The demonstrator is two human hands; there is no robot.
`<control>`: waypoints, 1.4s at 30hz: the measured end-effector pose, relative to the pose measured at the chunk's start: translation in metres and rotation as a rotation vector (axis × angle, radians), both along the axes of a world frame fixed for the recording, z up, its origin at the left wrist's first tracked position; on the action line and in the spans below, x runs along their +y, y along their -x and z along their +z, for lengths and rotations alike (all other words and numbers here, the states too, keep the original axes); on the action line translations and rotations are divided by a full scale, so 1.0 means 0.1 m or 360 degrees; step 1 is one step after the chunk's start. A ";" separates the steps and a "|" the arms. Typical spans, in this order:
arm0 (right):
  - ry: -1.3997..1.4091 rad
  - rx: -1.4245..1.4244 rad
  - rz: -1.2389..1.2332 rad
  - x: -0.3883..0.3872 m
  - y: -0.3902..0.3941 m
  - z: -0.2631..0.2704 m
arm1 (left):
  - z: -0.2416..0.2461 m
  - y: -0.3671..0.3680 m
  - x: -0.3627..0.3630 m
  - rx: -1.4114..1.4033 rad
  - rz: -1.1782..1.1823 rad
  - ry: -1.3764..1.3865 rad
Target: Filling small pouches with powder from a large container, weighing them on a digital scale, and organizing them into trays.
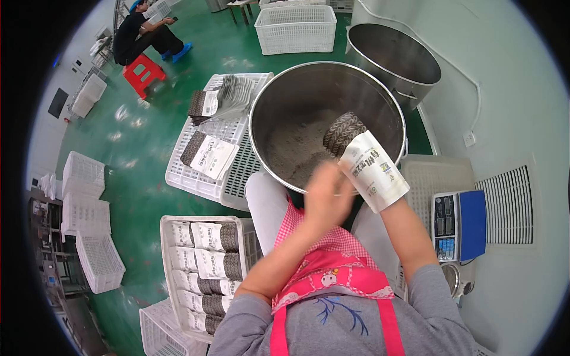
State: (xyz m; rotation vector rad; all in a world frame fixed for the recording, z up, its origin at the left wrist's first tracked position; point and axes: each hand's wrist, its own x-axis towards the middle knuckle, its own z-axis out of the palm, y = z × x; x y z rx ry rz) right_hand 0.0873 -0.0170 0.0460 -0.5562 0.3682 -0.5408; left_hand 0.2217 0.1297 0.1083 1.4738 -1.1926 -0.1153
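A large round steel drum (307, 120) with dark grey-brown powder (296, 144) inside stands between my knees. A white and dark-patterned printed pouch (369, 169) is tilted over its near right rim. My right forearm runs up to the pouch, and the pouch hides most of my right hand, so its grip is not visible. My left hand (328, 193), blurred, is at the near rim beside the pouch's left edge; its fingers are unclear. Flat pouches (209, 155) and a stack of pouches in clear plastic (234, 95) lie on an upturned white crate (178, 175) left of the drum.
A white crate (167, 262) of filled pouches stands lower left. A blue-topped digital scale (472, 224) sits right, near the wall. Another steel drum (392, 53) and a white basket (296, 31) stand beyond. A person (138, 33) sits on a red stool (144, 73) at upper left.
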 end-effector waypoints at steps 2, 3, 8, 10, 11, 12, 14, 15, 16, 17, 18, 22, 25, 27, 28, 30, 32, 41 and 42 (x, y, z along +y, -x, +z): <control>-0.0019 0.0018 0.0021 0.09 -0.01 0.12 | -0.07 -0.49 -0.21 0.0298 0.0229 -0.0044; -0.0026 0.0015 0.0042 0.18 -0.13 0.20 | -0.39 -0.78 -0.29 0.0186 0.0184 -0.0121; -0.0088 0.0033 0.0105 0.39 -0.06 0.42 | -0.61 -1.04 -0.14 0.1088 -0.0479 -0.0315; -0.0042 0.0088 0.0182 0.37 -0.05 0.44 | -0.65 -1.04 -0.10 0.1188 -0.0519 -0.0233; 0.0016 0.0139 0.0277 0.32 -0.06 0.46 | -0.68 -1.04 -0.10 0.1239 -0.0480 -0.0149; 0.0021 0.0142 0.0278 0.18 -0.04 0.36 | -0.73 -1.05 -0.12 0.1288 -0.0443 -0.0064; 0.0040 0.0243 0.0570 -0.06 -0.06 0.23 | -0.83 -1.16 -0.11 0.1397 -0.0387 -0.0014; 0.0220 0.0397 0.0488 -0.06 -0.04 0.28 | -0.89 -1.23 -0.08 0.1503 -0.0329 0.0030; 0.0223 0.0395 0.0508 -0.06 0.01 0.37 | -0.96 -1.29 -0.04 0.1501 -0.0311 0.0040; 0.0331 0.0337 0.0516 -0.08 0.10 0.48 | -1.04 -1.33 0.00 0.1583 -0.0246 0.0072; 0.0436 0.0279 0.0514 -0.07 0.15 0.61 | -1.07 -1.34 0.03 0.1667 -0.0189 0.0098; 0.0479 0.0279 0.0182 -0.06 -0.03 0.95 | -1.13 -1.27 0.03 0.1434 -0.0171 -0.0089; 0.2764 0.1185 -0.0373 -0.24 -0.17 0.96 | -0.76 -1.20 -0.02 0.0725 0.0134 -0.0273; 0.3300 0.1342 -0.0157 -0.34 -0.27 1.07 | -0.16 -1.12 0.01 -0.0127 0.0172 -0.0208; 0.3827 0.1467 0.0114 -0.33 -0.33 1.12 | 0.10 -1.09 0.02 -0.0365 -0.0097 -0.0141; 0.3898 0.1435 0.0256 -0.24 -0.45 1.17 | 0.49 -0.88 -0.07 -0.0610 -0.0575 -0.0034; 0.3803 0.1324 0.0588 -0.14 -0.53 1.21 | 0.53 -0.70 -0.15 -0.0506 -0.0720 -0.0173; 0.3827 0.0817 0.0680 -0.15 -0.48 1.41 | 0.28 -0.95 -0.23 -0.0725 -0.0866 -0.0541; 0.3846 0.0686 0.0607 -0.19 -0.49 1.41 | 0.25 -0.99 -0.22 -0.0717 -0.0867 -0.0542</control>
